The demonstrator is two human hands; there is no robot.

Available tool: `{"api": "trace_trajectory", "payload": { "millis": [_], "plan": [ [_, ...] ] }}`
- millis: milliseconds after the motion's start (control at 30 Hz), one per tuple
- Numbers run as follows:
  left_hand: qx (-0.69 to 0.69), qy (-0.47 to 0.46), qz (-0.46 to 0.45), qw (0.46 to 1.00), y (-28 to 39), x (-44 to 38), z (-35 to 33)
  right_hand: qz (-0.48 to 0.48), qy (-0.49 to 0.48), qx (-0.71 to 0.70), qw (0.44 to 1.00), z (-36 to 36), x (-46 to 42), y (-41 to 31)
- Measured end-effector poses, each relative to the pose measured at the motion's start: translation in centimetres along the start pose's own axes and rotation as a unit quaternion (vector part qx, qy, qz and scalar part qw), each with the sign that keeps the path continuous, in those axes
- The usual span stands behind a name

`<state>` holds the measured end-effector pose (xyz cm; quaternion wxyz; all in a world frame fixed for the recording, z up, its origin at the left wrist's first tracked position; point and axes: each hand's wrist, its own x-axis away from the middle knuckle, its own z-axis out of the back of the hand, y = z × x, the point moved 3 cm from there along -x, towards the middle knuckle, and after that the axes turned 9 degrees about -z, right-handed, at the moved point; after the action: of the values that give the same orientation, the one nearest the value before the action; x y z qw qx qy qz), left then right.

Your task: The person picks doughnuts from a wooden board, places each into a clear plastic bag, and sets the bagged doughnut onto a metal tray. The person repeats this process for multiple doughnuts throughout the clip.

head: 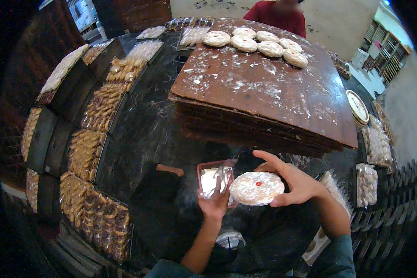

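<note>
A round, flour-dusted pastry [255, 189] with a red mark on top is in my right hand [295, 184]. The thumb lies at its right edge, and the other fingers reach around the far side, partly hidden. To its left, my left hand [213, 201] reaches over a red plastic basket [198, 173], fingers among clear plastic bags [208, 179]. Whether those fingers pinch a bag is unclear. Several similar pastries [244, 44] sit at the far end of a floury brown wooden board [250, 90].
Boards are stacked under the top one. Along the left stand trays of bagged baked goods [87, 151]. More bagged goods [366, 184] and a round container [357, 106] are at right. A person in a red shirt [274, 15] is beyond the board.
</note>
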<state>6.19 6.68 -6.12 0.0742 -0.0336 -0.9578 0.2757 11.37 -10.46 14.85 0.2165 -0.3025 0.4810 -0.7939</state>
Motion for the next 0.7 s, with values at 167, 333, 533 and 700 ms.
{"api": "trace_trajectory", "payload": {
  "millis": [167, 333, 533, 700],
  "plan": [
    [-0.052, 0.066, -0.054, 0.995, 1.3, 0.2, 1.0, -0.002, 0.039, 0.162, 0.986, -1.6, -1.2, 0.4],
    [-0.19, 0.095, -0.113, 0.971, 0.6, -0.2, 0.4, -0.028, 0.068, 0.219, 0.973, -1.7, -1.3, 0.8],
    [-0.217, 0.107, -0.126, 0.962, -0.6, -0.3, -1.4, -0.038, 0.115, 0.285, 0.951, -1.3, -0.7, 1.6],
    [-0.335, 0.047, -0.136, 0.931, -0.4, -0.8, -0.4, -0.084, 0.151, 0.337, 0.926, -2.2, -1.4, 4.2]
  ]
}}
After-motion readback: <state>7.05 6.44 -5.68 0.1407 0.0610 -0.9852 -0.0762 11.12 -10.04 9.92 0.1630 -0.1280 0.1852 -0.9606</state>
